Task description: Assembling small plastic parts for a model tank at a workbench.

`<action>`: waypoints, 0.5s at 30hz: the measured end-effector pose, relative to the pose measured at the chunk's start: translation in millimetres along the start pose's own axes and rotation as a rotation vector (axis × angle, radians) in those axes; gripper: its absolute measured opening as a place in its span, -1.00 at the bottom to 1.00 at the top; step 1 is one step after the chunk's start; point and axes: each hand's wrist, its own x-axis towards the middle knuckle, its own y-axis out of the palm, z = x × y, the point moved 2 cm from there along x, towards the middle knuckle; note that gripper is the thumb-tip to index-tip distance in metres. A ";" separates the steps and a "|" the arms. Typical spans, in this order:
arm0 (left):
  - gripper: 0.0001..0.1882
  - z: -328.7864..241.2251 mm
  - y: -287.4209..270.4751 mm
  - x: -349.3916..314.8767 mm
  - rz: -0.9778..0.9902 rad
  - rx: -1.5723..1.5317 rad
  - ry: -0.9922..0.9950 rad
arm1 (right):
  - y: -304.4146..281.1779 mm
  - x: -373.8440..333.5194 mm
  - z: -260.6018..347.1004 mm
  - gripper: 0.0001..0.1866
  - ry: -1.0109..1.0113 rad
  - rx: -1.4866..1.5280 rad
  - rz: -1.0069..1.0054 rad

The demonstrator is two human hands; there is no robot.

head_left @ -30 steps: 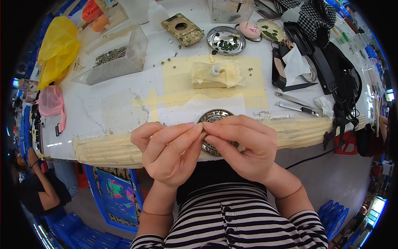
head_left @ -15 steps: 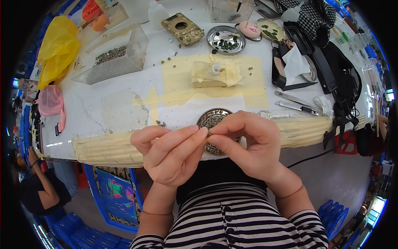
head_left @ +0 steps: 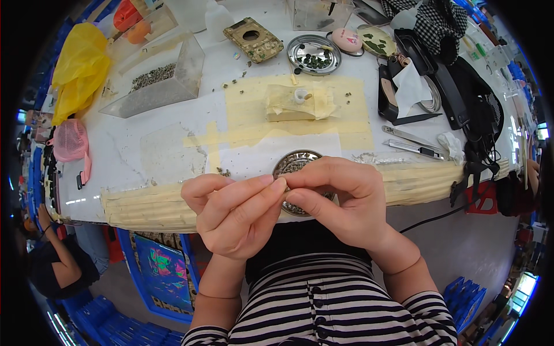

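My left hand [head_left: 239,216] and my right hand [head_left: 343,196] meet fingertip to fingertip over the near edge of the table. Each is closed in a pinch, and whatever lies between the fingertips is too small and covered to name. Partly behind my right hand sits a round metal dish [head_left: 297,154] holding many small greyish parts. A few similar small parts [head_left: 224,172] lie on white paper just beyond my left hand. Past the dish stands a tape-covered block [head_left: 291,109] with a small white cup [head_left: 300,96] on top.
A clear bin [head_left: 184,69] of small parts stands at the left, near a pink strainer [head_left: 71,140] and yellow bag [head_left: 83,69]. Farther back are a camouflage-patterned model part [head_left: 254,43] and a round tray [head_left: 314,55] of dark green pieces. Tweezers [head_left: 410,136] and a cutter knife [head_left: 412,149] lie right.
Both hands have shifted very slightly left, and the right fingertips have pressed closer against the left ones. The small thing glimpsed between them is now more covered.
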 end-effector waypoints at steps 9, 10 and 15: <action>-0.66 -0.4 3.2 0.4 0.013 0.040 -0.018 | -1.1 -1.3 7.1 -0.73 -0.393 -0.473 -0.059; -0.66 -0.2 4.1 0.6 0.011 0.040 -0.023 | 0.3 -1.0 6.9 -0.74 -0.469 -0.508 -0.083; -0.66 1.0 4.4 -0.5 0.011 0.029 -0.046 | 6.0 -0.7 3.8 -0.76 -0.606 -0.574 -0.160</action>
